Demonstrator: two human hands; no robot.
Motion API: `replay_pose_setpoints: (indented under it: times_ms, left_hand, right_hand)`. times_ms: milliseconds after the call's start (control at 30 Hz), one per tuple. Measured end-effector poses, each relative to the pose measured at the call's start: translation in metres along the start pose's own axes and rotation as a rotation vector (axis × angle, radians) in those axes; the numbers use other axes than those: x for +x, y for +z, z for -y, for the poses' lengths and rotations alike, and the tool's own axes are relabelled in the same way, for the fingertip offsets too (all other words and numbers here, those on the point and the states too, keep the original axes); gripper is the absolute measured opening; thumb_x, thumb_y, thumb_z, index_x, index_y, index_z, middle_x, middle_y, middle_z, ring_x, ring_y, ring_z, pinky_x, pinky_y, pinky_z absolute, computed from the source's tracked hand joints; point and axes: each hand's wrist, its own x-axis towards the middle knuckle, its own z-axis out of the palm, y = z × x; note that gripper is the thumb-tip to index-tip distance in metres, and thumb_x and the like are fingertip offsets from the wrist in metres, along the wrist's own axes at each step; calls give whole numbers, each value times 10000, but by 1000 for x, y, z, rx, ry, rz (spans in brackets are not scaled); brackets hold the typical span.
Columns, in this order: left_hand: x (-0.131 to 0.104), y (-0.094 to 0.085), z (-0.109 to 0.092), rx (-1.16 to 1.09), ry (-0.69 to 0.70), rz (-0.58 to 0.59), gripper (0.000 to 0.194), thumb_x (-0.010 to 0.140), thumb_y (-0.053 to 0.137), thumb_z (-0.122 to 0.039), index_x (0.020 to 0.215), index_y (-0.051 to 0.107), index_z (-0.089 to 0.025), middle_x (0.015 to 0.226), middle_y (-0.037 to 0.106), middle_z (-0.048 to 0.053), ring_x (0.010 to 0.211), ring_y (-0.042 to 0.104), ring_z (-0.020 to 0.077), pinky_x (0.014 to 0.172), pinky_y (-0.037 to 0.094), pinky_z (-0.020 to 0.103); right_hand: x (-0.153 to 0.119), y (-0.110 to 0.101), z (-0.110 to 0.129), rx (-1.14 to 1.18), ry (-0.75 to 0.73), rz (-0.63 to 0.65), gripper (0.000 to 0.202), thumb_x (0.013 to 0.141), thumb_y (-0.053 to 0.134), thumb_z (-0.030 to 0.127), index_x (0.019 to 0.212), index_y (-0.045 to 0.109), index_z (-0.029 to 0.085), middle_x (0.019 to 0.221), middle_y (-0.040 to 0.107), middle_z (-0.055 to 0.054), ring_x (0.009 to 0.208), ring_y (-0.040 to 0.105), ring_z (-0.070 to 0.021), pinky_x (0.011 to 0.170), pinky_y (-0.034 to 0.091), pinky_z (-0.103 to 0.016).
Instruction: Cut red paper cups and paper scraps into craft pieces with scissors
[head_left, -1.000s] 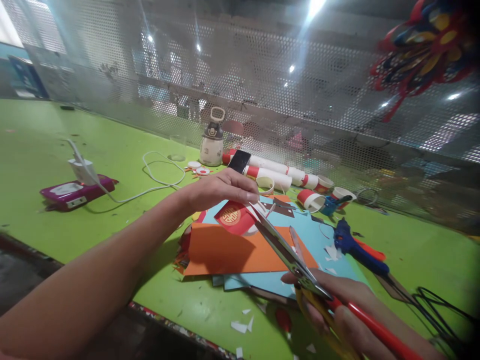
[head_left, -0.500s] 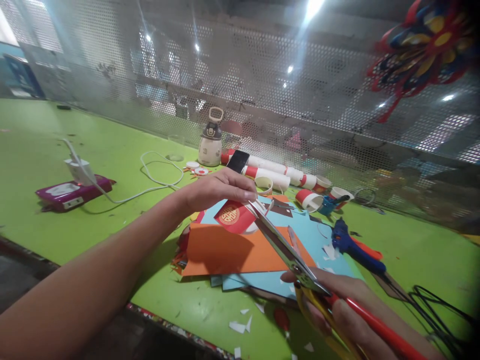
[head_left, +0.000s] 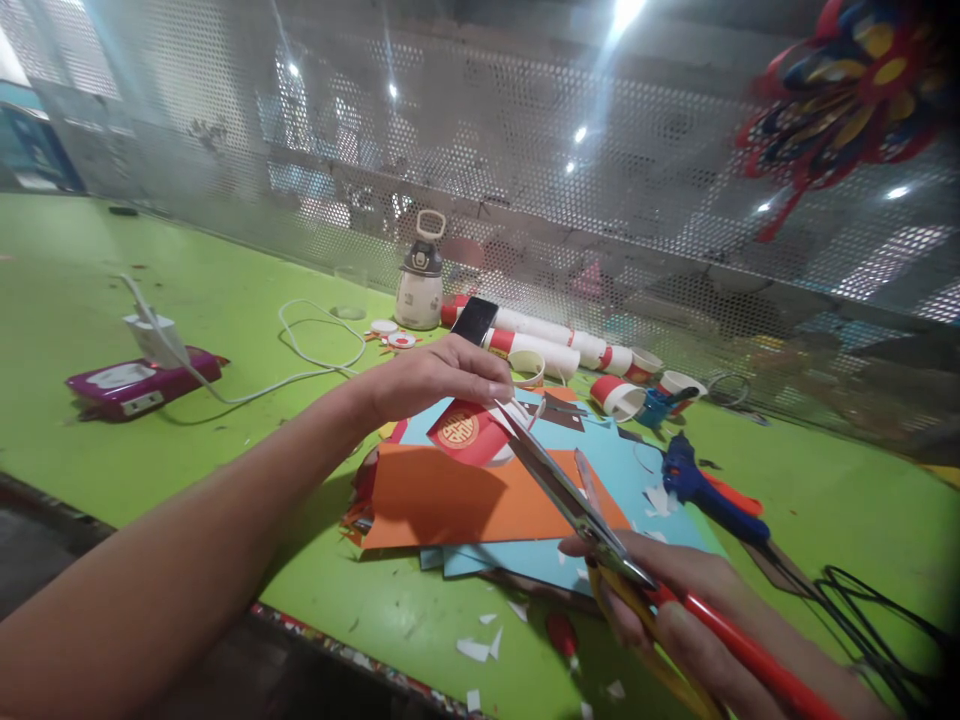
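My left hand (head_left: 457, 375) is closed, pinching a cut red paper cup piece (head_left: 472, 432) with a round gold emblem. In my right hand (head_left: 675, 600) I grip a pair of scissors (head_left: 551, 480) with one red and one yellow handle. The tips of the blades meet the paper right by my left fingertips; whether they are cutting through it I cannot tell. Beneath both hands lies an orange sheet (head_left: 450, 500) on top of light blue sheets (head_left: 637, 490). A brown paper piece (head_left: 561, 412) rests just behind the blades.
A blue glue gun (head_left: 712, 500) with black cable lies at right. Behind are cut paper cups (head_left: 619, 398), a phone (head_left: 475, 320) and a white bottle (head_left: 420, 290). A purple power strip (head_left: 142, 383) with a charger sits left. White scraps (head_left: 474, 650) litter the green table (head_left: 390, 620).
Hardly anything differs. The whole view has shifted very slightly, and both hands keep the same hold on the paper cup piece and the scissors.
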Motion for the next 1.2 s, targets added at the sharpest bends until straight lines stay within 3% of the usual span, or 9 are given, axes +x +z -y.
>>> replay_pose_setpoints:
  times_ms: [267, 733, 933, 1200]
  left_hand:
    - [0, -1, 3, 11, 8, 25, 185, 789, 597, -218, 638, 613, -112, 568, 473, -24, 510, 391, 69, 456, 279, 219]
    - [0, -2, 4, -1, 14, 46, 179, 791, 592, -208, 646, 625, -110, 567, 487, -23, 507, 391, 70, 463, 276, 229]
    - [1, -3, 7, 12, 13, 57, 204, 801, 595, -233, 636, 612, -115, 560, 468, -25, 507, 384, 74, 464, 263, 241]
    - [5, -2, 17, -75, -51, 35, 164, 776, 585, -213, 661, 613, -99, 534, 425, -28, 493, 334, 71, 471, 246, 240]
  right_hand:
    - [-1, -2, 2, -27, 19, 67, 550, 900, 312, 627, 1121, 662, 265, 650, 681, -44, 534, 637, -206, 497, 538, -277]
    - [0, 7, -1, 289, 48, 78, 421, 889, 398, 613, 1078, 657, 341, 654, 656, 4, 484, 601, -138, 443, 509, -208]
    - [2, 10, -9, 324, 36, 147, 383, 901, 400, 590, 1067, 653, 354, 644, 609, 27, 500, 567, -120, 442, 475, -194]
    - [-1, 4, -11, -15, 18, 97, 466, 937, 314, 570, 1064, 653, 276, 644, 662, -15, 535, 602, -164, 494, 484, -235]
